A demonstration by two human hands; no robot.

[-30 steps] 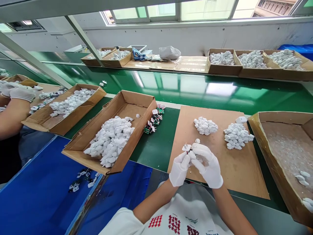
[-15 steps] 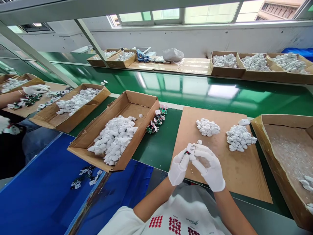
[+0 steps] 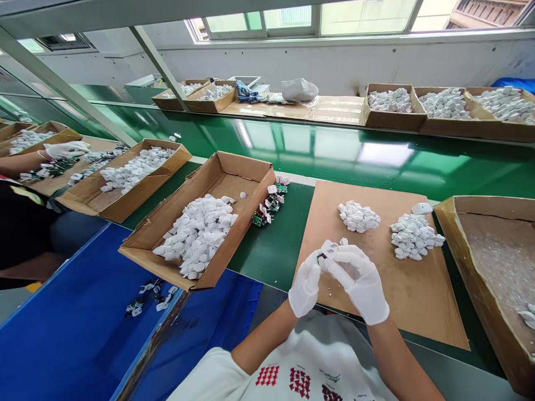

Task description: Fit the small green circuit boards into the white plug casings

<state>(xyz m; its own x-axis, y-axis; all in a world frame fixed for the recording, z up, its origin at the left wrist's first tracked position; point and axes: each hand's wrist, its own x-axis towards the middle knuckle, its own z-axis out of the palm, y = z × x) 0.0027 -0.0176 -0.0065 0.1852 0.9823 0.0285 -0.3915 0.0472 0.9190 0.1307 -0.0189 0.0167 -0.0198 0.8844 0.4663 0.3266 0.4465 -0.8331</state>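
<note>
over the cardboard sheet (image 3: 418, 301) on the green surface (image 3: 376, 178), left hand (image 3: 306, 289) and right hand (image 3: 361, 284) sit close together, pinching a small white plastic casing (image 3: 328, 249) between them, just nearer the left hand; long axis cannot be told.

White plastic casing (image 3: 329, 250), tilted, hand-held (dark insert (image 3: 321, 257) showing).

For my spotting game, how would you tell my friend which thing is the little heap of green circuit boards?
Find the long green conveyor belt and the open cardboard box sitting on it, full of white pieces. Just right of that box, before the brown board, lies a small heap of circuit boards. It shows green and white together, unlike the all-white piles nearby.
</note>
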